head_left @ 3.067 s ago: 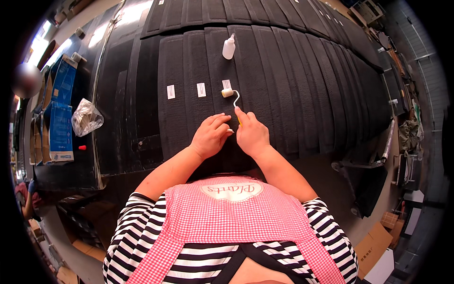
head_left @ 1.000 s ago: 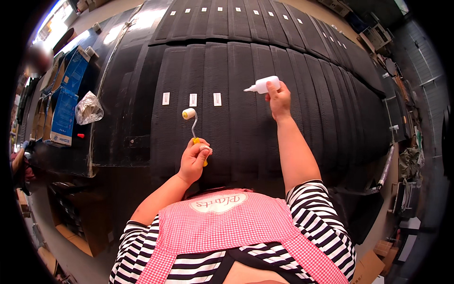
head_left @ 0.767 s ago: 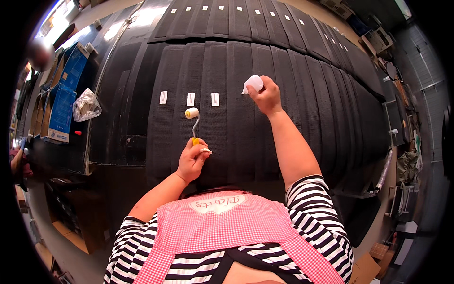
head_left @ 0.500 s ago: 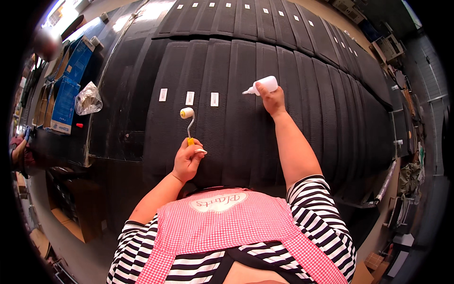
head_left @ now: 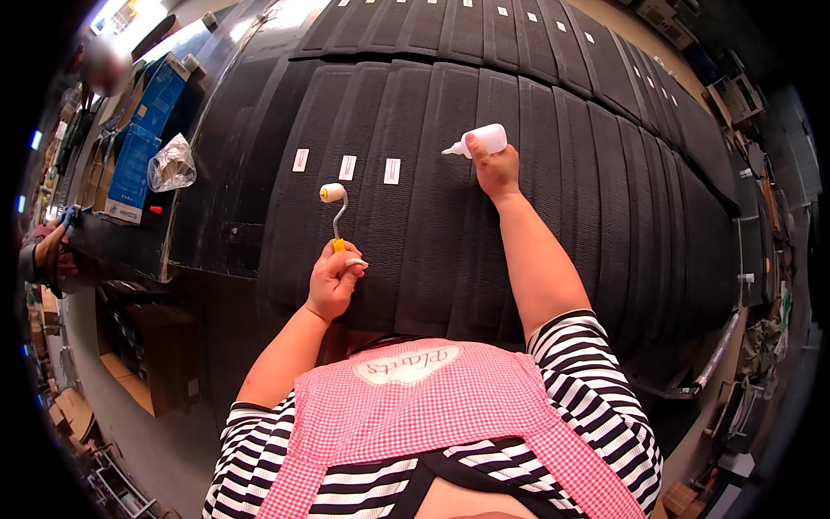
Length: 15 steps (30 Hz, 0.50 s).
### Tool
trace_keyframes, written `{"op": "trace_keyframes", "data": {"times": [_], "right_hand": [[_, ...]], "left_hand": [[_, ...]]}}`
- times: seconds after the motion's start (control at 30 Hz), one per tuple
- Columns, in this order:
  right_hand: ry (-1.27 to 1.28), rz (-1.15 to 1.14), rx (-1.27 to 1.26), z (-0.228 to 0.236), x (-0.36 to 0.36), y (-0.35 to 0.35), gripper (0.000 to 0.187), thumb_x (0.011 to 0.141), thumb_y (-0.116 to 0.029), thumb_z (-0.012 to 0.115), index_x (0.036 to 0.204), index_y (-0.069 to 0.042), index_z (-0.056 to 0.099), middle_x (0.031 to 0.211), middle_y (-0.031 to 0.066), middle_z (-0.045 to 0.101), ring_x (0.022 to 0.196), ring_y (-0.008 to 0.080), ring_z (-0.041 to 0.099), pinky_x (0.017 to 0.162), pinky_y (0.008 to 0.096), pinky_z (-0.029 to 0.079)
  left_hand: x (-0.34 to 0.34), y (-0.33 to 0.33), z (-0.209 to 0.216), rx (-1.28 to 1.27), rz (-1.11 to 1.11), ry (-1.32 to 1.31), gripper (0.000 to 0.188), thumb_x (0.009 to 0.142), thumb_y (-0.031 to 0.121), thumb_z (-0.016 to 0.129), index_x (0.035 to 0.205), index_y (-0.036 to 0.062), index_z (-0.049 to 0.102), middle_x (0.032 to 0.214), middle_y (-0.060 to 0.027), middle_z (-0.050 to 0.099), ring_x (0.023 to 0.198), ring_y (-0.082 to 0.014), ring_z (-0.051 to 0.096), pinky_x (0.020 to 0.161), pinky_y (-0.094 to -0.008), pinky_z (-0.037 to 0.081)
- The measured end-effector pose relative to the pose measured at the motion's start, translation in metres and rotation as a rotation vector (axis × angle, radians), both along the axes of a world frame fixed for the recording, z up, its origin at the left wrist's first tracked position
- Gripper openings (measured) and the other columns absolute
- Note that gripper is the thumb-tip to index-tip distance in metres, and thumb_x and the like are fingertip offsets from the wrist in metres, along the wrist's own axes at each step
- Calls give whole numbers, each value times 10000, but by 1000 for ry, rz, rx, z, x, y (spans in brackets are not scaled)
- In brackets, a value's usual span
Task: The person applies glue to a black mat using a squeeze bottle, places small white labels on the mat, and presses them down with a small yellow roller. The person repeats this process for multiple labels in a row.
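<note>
My left hand [head_left: 334, 281] grips the yellow handle of a small paint roller [head_left: 333, 193], its white roller head pointing away from me above the black padded panels [head_left: 415, 242]. A small white item [head_left: 356, 263] shows between the fingers of that hand; I cannot make out what it is. My right hand [head_left: 497, 170] is wrapped round a white squeeze bottle [head_left: 486, 140], tipped on its side with the nozzle pointing left over a bare panel. Three white labels [head_left: 347, 167] lie in a row on the panels, left of the bottle.
More panels with white labels [head_left: 503, 11] lie in a row behind. At left are blue cardboard boxes [head_left: 130, 173], a clear plastic bag [head_left: 172, 164] and a small red cap [head_left: 156, 209]. Another person's gloved hand [head_left: 69, 216] is at the far left. An open carton [head_left: 151, 346] stands lower left.
The roller in my left hand has moved slightly away from me and left. The bottle in my right hand has shifted a little away from me. The view has also shifted slightly.
</note>
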State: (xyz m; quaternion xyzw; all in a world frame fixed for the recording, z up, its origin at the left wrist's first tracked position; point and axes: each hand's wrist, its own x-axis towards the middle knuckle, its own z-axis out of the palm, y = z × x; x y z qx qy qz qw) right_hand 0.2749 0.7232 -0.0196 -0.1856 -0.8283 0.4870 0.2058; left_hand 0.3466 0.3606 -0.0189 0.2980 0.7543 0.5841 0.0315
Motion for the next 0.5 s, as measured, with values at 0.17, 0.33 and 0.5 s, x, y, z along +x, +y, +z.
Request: {"op": "trace_keyframes", "data": {"times": [0.17, 0.33, 0.5], "right_hand": [[29, -11, -7, -3, -6, 3, 558, 847, -584, 686, 889, -34, 771, 861, 156, 753, 881, 335, 729, 792, 416, 543], [55, -25, -2, -5, -7, 1, 542, 842, -561, 708, 891, -24, 769, 858, 159, 752, 874, 322, 733, 798, 408, 548], [55, -3, -5, -4, -4, 1, 518, 840, -532, 723, 884, -18, 767, 846, 150, 752, 850, 304, 738, 774, 405, 555]], "left_hand": [[-1, -1, -3, -8, -11, 5, 98, 935, 130, 660, 896, 41, 671, 975, -107, 606, 774, -195, 595, 698, -307, 499], [-1, -2, -1, -29, -23, 36, 148, 950, 171, 646, 877, 43, 659, 992, -116, 613, 804, -205, 599, 730, -316, 493], [-2, -3, 0, -28, -31, 44, 152, 949, 179, 654, 874, 47, 658, 990, -114, 611, 822, -214, 597, 736, -321, 492]]}}
